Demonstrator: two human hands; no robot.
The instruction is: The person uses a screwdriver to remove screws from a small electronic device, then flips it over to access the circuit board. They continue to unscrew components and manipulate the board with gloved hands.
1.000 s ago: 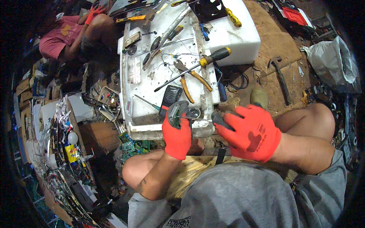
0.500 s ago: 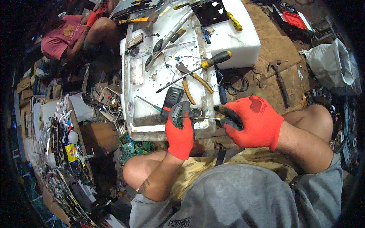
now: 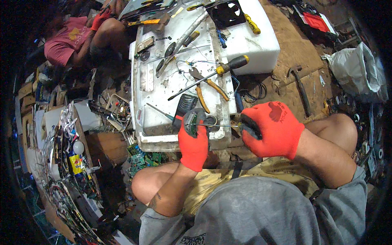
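Observation:
My left hand (image 3: 193, 141), in a red and black glove, is closed around a small part with a green circuit board (image 3: 194, 121). In my gloved right hand (image 3: 271, 130) is a thin screwdriver (image 3: 222, 125); its handle is mostly hidden by the fingers. The shaft points left and its tip reaches the held part. A round metal ring (image 3: 211, 120) shows beside the left fingers. Just beyond that hand lies a ribbed black plastic piece (image 3: 187, 102). Yellow-handled pliers (image 3: 200, 99) and a large yellow-and-black screwdriver (image 3: 232, 66) rest farther up the white work surface (image 3: 163, 94).
A hammer (image 3: 301, 90) lies on cardboard at right, near a white sack (image 3: 354, 67). Another hammer (image 3: 159, 21) lies at the far end of the work surface. Scrap wires and strips (image 3: 67, 171) fill the left side. A person in a pink shirt (image 3: 67, 43) sits at far left.
My right hand has turned slightly, and the screwdriver shaft is a little more level. My left hand stays almost in place. The other person's hands have shifted slightly.

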